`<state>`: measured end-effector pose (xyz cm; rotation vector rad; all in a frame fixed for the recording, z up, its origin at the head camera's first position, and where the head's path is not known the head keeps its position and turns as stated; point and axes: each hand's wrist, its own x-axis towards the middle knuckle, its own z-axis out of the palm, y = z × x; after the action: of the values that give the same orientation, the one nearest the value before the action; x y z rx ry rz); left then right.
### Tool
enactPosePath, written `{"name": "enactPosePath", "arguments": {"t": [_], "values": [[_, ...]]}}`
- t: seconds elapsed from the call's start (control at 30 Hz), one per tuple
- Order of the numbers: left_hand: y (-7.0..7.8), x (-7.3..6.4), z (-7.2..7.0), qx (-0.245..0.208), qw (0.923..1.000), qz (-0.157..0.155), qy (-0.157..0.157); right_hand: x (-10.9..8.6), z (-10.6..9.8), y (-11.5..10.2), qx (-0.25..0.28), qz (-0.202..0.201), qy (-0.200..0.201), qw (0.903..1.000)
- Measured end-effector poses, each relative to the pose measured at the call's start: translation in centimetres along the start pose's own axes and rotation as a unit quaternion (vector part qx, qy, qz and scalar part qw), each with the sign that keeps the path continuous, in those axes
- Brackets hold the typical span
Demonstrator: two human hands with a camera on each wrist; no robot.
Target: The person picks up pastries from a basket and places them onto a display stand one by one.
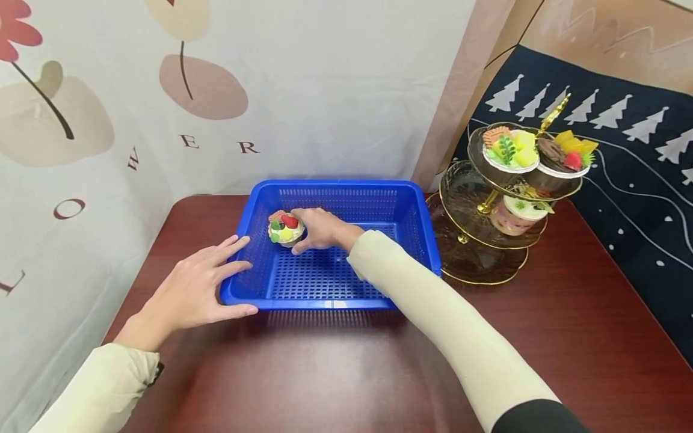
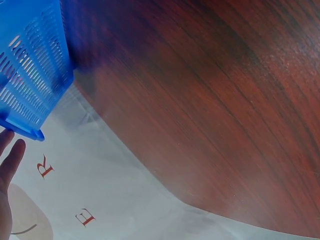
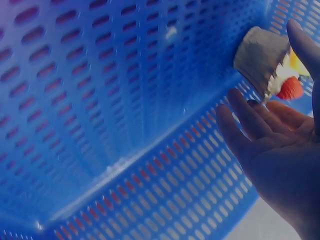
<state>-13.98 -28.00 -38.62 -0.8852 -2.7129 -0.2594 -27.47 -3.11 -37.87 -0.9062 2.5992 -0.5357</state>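
Observation:
A blue plastic basket (image 1: 332,304) with slotted walls stands on the table. In its left part sits a small dessert cup (image 1: 284,234), topped with cream, a strawberry, green and yellow pieces and a biscuit. My right hand (image 1: 323,230) reaches into the basket from the right, thumb and fingers spread about the cup. In the right wrist view the dessert cup (image 3: 260,59) rests by the basket wall, with the fingertips close to its side. Straight, spread fingers of my left hand (image 1: 197,287) rest at the basket's left rim; the left wrist view catches only part of this hand (image 2: 6,175).
Right of the basket stands a clear tiered stand (image 1: 489,273) with gold edges. Two dessert cups, one yellow-green (image 1: 511,157) and one chocolate (image 1: 563,161), sit on its top tier, another cup (image 1: 517,218) below. A printed curtain (image 1: 335,102) hangs behind the dark red table (image 1: 325,373).

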Motion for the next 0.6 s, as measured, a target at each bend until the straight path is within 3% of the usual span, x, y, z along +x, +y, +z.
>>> {"name": "enactPosePath", "arguments": {"t": [0.6], "values": [[-0.1,0.0,-0.1,-0.001,1.0,0.005,0.0,1.5,1.1,-0.9,0.004,0.005,0.049,0.9988]]}}
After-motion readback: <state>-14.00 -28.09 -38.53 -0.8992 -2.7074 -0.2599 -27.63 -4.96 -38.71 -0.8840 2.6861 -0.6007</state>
